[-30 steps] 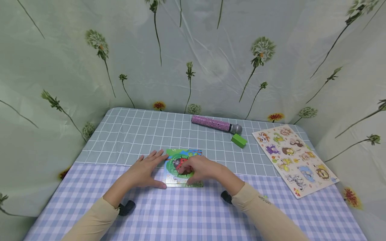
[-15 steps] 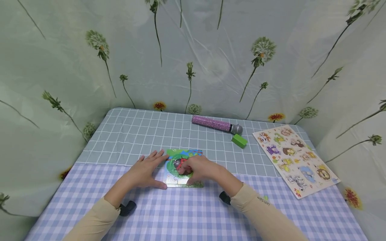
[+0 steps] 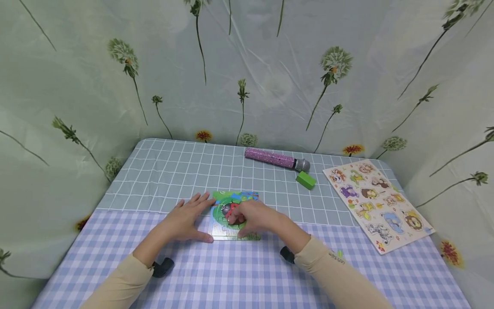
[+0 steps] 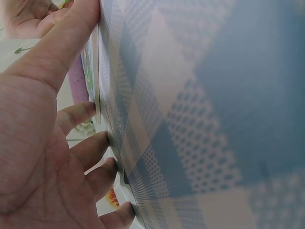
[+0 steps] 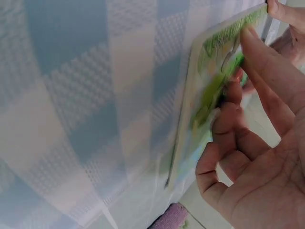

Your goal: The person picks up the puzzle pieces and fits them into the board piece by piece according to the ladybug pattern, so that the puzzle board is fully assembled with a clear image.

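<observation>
A square jigsaw puzzle with a ladybug picture point(image 3: 221, 231) lies flat on the tablecloth in the head view. At its left edge, my left hand point(image 3: 187, 219) has its fingers spread, with thumb and index fingertips at the puzzle. My right hand point(image 3: 259, 216) is over the puzzle's right side, index fingertip at the ladybug and thumb lower down. In the right wrist view, the right thumb touches the puzzle point(image 5: 198, 81) and the other fingers are bent; whether they pinch a piece is hidden. The left wrist view shows the left fingertips point(image 4: 102, 143) on the table.
Behind the puzzle lie a pink glitter microphone point(image 3: 270, 157) and a green block point(image 3: 306, 180). A board with animal pictures point(image 3: 378, 206) lies at the right. A small green thing point(image 3: 339, 253) shows beside the right sleeve. A flowered curtain point(image 3: 270, 86) rises behind the table.
</observation>
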### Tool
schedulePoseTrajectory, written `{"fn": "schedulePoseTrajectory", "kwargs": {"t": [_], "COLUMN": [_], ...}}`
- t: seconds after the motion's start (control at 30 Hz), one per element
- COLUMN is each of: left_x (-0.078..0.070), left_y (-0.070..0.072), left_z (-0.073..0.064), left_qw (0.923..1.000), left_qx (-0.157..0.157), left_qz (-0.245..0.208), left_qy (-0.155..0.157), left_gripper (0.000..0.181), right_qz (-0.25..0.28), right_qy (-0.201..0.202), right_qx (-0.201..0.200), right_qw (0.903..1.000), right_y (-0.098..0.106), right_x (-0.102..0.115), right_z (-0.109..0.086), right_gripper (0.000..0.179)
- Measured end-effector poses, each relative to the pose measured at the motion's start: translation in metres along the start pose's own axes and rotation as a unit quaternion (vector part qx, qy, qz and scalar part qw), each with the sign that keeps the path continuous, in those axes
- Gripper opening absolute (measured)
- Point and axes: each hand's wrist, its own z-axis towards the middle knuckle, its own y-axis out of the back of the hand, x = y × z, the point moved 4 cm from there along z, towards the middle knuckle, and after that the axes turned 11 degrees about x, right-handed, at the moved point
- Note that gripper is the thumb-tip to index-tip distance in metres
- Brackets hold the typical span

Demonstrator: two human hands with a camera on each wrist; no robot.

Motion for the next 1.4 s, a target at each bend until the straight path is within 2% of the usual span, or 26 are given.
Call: {"fn": "schedulePoseTrajectory", "kwargs": {"t": [0.2,0.57,0.77,0.83,0.97,1.1,1.4], "left_x": [0.0,0.0,0.0,0.0,0.001,0.002,0.0], "left_y": [0.0,0.0,0.0,-0.001,-0.001,-0.002,-0.001], "left_z": [0.001,0.0,0.0,0.0,0.001,0.002,0.001], "left_qw": [1.0,1.0,1.0,1.0,1.0,1.0,0.9999], "left_qx": [0.002,0.003,0.001,0.001,0.001,0.002,0.008], "left_qz": [-0.001,0.003,0.0,-0.001,0.001,0.004,-0.007], "left_qy": [0.001,0.001,0.001,0.001,0.002,0.003,0.003], "left_gripper": [0.117,0.118,0.118,0.118,0.118,0.119,0.119], "right_qz": [0.012,-0.034,-0.055,-0.047,-0.018,0.017,0.05], "right_qy": [0.009,0.013,0.042,0.051,0.062,0.055,-0.007], "right_qx": [0.002,-0.006,-0.016,-0.025,-0.05,-0.067,-0.076], "right_qw": [0.9999,0.9993,0.9975,0.9973,0.9967,0.996,0.9958], "right_y": [-0.003,-0.003,-0.002,-0.001,0.003,0.009,0.009], "right_x": [0.0,0.002,0.002,0.0,-0.009,-0.022,-0.065], "right_z": [0.002,0.001,-0.003,-0.007,-0.022,-0.044,-0.101], "right_gripper": [0.028,0.033,0.031,0.031,0.035,0.04,0.05]}}
